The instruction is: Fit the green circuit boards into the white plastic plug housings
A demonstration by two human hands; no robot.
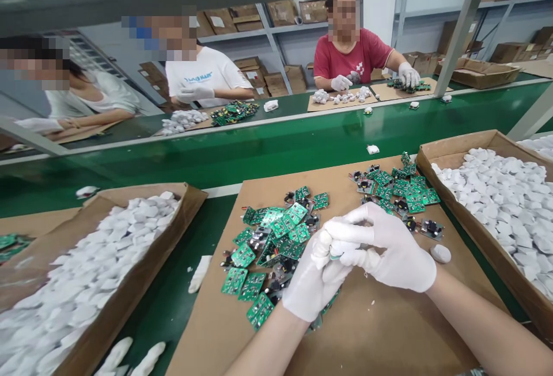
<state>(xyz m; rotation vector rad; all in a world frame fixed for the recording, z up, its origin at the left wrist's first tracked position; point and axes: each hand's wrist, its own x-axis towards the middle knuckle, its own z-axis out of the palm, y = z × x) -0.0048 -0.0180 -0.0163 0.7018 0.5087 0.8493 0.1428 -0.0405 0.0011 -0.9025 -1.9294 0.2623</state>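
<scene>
My left hand (317, 272), in a white glove, has its fingers curled in front of me over the cardboard sheet. Meeting it from the right, my gloved right hand (380, 249) bends its fingers and thumb inward. Between the fingertips of both hands is a small white piece (339, 249) with a sliver of green at its lower edge; the fingers hide most of it. Small green circuit boards (285, 226) lie in a loose pile beside and behind my left hand. Right of my right wrist rests a smooth white lump (440, 253).
Cardboard trays of white lumps flank me, the left tray (173, 249) and the right tray (453, 140). More circuit boards (410, 192) lie at the back right. Another person's gloved fingers (147, 359) show at bottom left. Across the green belt (294, 148), several people work behind a metal frame.
</scene>
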